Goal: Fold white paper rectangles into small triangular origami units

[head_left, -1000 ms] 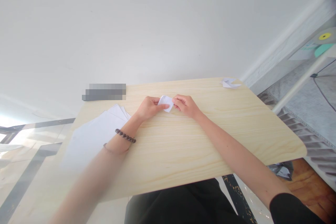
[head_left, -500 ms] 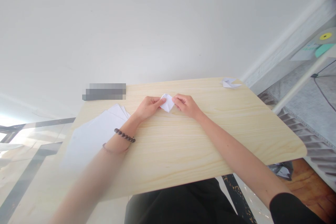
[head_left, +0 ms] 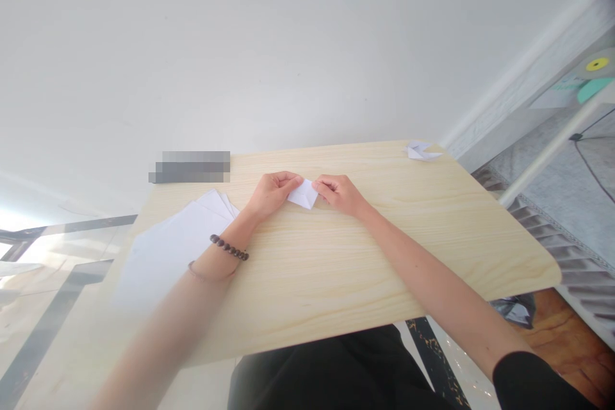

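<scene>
A small folded piece of white paper lies low over the far middle of the light wooden table. My left hand, with a dark bead bracelet on its wrist, pinches the paper's left side with curled fingers. My right hand pinches its right edge between thumb and fingers. Both hands rest close together on the tabletop.
A fanned stack of white sheets lies at the table's left. A small folded white paper figure sits at the far right corner. A blurred dark bar lies at the far left edge. A white wall rises behind; floor and a rug show at right.
The folded paper has been turned and lowered flatter toward the table between my fingers. Both hands stay almost in place.
</scene>
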The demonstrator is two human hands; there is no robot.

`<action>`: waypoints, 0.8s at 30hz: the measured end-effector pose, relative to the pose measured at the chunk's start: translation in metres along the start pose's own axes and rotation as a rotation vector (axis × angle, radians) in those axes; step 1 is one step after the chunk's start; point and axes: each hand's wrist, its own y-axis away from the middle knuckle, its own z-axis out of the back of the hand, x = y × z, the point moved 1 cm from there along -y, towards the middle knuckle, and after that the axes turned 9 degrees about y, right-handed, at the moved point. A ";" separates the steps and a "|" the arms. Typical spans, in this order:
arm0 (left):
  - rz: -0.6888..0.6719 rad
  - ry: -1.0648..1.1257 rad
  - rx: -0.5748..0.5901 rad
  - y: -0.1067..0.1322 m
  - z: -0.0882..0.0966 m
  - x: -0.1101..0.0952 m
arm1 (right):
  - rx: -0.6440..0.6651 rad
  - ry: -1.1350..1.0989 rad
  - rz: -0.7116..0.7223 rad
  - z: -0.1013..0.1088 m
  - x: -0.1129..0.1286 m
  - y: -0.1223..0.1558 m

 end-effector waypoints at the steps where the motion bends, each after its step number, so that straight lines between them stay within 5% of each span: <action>1: -0.007 -0.001 0.008 0.001 -0.001 -0.002 | -0.009 -0.022 -0.013 0.000 -0.001 0.000; 12: 0.037 -0.194 0.092 0.003 -0.003 -0.006 | -0.037 -0.075 -0.054 0.000 -0.003 0.000; 24: 0.016 -0.147 0.139 0.003 -0.002 -0.004 | 0.019 -0.053 -0.069 -0.001 -0.003 0.000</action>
